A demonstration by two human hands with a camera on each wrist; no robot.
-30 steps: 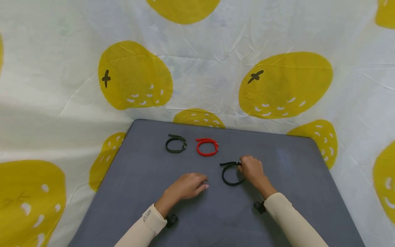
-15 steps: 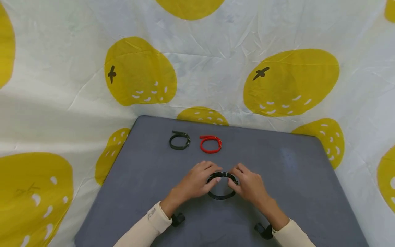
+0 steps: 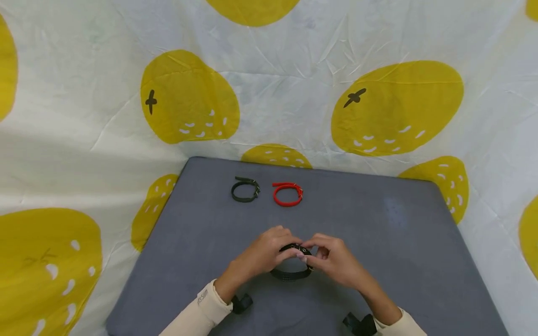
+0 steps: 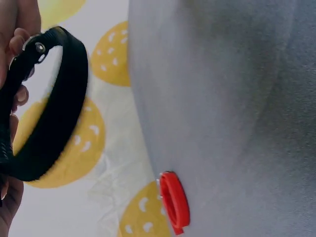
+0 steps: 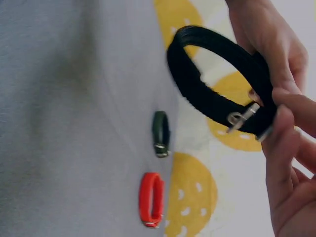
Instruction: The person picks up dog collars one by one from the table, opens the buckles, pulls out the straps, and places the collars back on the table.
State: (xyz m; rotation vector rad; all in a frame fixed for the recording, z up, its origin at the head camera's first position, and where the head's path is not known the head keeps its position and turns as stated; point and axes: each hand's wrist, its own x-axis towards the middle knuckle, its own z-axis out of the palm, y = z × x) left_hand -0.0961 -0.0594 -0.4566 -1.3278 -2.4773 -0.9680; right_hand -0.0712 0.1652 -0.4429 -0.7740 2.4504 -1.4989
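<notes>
A black dog collar [image 3: 291, 276], closed into a loop, is held in front of the person by both hands. My left hand [image 3: 265, 248] grips its left side, thumb in front and fingers behind. With thumb and fingertips, my right hand [image 3: 338, 261] pinches the strap on the right, close to the left thumb. In the right wrist view the collar's metal buckle and ring [image 5: 242, 117] show beside the right fingertips. Fingers cover part of the strap near the buckle. In the left wrist view the band [image 4: 74, 108] stands off the table, with a metal stud and ring near the fingers.
A dark green collar [image 3: 244, 199] and a red collar [image 3: 288, 204] lie buckled in loops side by side toward the back of the grey table [image 3: 357, 205]. A white cloth with yellow fruit print [image 3: 286, 107] hangs behind and at the sides.
The right hand has brought the black collar left and nearer the body. The left hand, first empty over the table, has taken hold of it; the fingertips have since drawn together.
</notes>
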